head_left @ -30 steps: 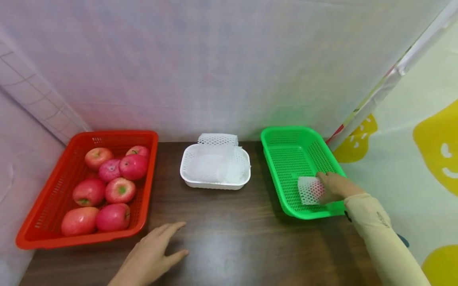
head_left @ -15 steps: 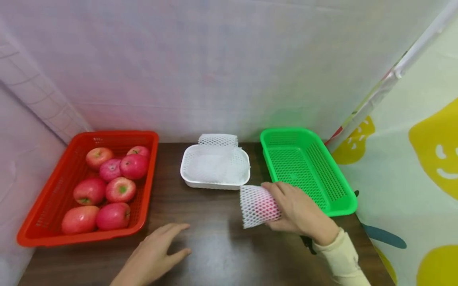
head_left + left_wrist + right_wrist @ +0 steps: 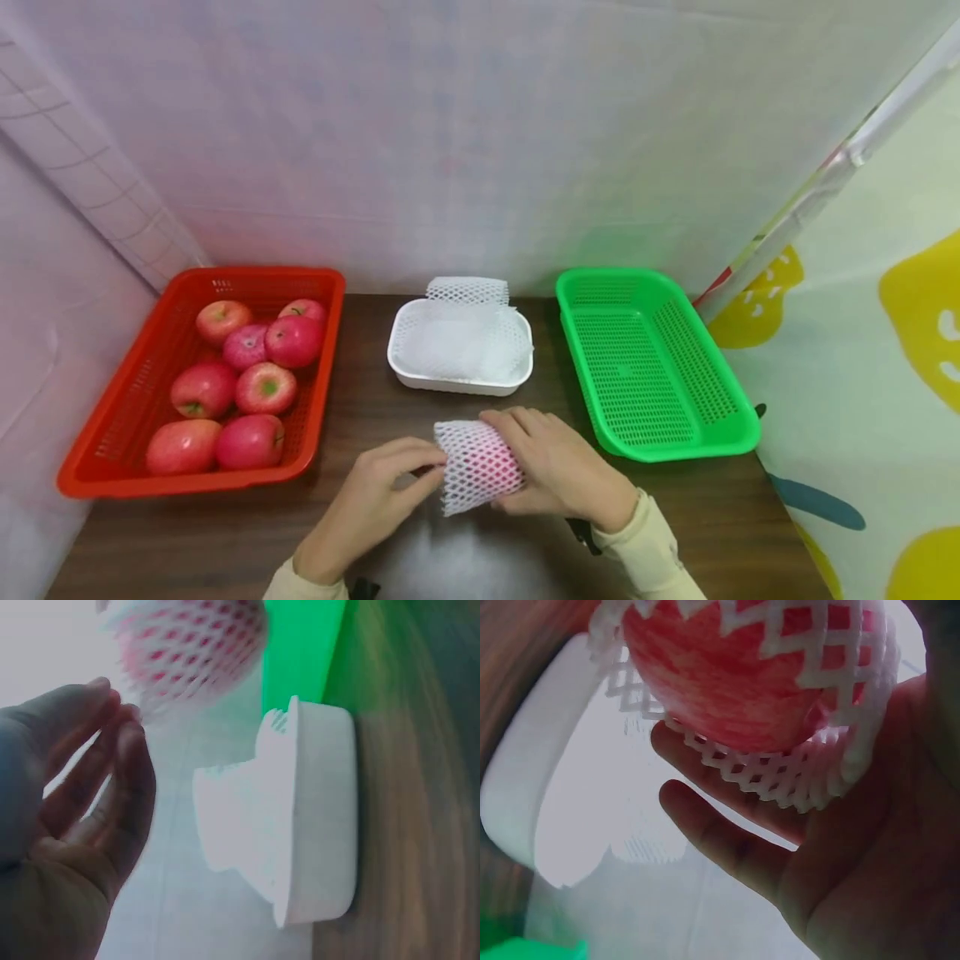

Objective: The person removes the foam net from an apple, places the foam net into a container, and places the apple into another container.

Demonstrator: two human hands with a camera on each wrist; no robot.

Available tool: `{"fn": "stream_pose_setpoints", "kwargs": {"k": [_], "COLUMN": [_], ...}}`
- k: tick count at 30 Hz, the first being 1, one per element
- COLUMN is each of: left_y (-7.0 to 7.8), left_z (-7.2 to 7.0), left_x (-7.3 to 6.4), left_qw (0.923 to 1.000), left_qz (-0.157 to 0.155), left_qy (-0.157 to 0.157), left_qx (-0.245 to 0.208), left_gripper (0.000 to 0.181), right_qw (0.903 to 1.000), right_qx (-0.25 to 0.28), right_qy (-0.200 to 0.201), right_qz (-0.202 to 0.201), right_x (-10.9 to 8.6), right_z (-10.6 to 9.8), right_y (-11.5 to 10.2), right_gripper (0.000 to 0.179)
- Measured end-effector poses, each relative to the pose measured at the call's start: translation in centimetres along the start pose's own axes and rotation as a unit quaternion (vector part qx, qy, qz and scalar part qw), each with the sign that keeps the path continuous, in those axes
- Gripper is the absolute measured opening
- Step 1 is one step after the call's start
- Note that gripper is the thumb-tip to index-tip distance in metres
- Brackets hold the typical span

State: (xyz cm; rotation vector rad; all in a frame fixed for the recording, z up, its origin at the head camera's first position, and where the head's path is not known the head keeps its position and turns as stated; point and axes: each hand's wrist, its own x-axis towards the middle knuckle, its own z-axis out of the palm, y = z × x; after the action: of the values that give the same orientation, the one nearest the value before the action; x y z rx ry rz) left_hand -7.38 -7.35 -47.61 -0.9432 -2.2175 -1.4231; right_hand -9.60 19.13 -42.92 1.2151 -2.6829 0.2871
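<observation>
A red apple sits inside a white foam net sleeve, held above the table in front of the white tray. My right hand grips the netted apple from the right, with fingers over the top and the thumb below. In the right wrist view the sleeve's open end shows the apple's bare skin. My left hand is at the sleeve's left edge, its thumb and fingertips pinched together on the foam. The left wrist view shows those fingertips close together against the net's rim.
A red basket with several apples stands at the left. In the middle is a white tray of foam nets. A green basket stands at the right. A white curtain hangs behind.
My right hand has lifted the netted apple out of the green basket and carried it left to the middle. My left hand has moved right to meet the net's edge.
</observation>
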Motion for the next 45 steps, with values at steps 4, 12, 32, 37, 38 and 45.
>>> {"fn": "stream_pose_setpoints", "kwargs": {"k": [4,12,32,37,38,45], "left_y": [-0.5,-1.0,-1.2,-0.7,-0.6,-0.5], "left_z": [0.6,0.8,-2.4,-4.3,-4.8,-7.4], "left_x": [-0.1,-0.6,-2.4,-3.1,-3.3,-4.4], "left_qw": [0.9987,0.9835,0.9701,0.9705,0.9707,0.9619], "left_qz": [-0.029,-0.132,-0.222,-0.231,-0.233,-0.268], "left_qy": [-0.025,-0.117,-0.093,-0.063,-0.058,-0.026], "left_qx": [-0.033,0.040,-0.032,-0.022,-0.018,0.049], "left_gripper": [0.040,0.045,0.061,0.070,0.068,0.067], "right_qw": [0.9996,0.9950,0.9979,0.9991,0.9987,0.9788], "right_qx": [0.027,0.099,0.054,-0.002,-0.010,-0.055], "right_qy": [0.005,-0.008,0.015,0.039,0.049,0.193], "right_qz": [0.002,-0.001,-0.031,-0.015,-0.008,0.041], "right_x": [0.4,0.9,-0.2,-0.4,-0.3,4.4], "right_z": [1.1,2.3,2.0,1.0,0.5,-5.7], "right_y": [-0.7,-2.1,-0.2,1.7,2.2,6.1], "right_gripper": [0.101,0.101,0.013,0.018,0.020,0.020]}}
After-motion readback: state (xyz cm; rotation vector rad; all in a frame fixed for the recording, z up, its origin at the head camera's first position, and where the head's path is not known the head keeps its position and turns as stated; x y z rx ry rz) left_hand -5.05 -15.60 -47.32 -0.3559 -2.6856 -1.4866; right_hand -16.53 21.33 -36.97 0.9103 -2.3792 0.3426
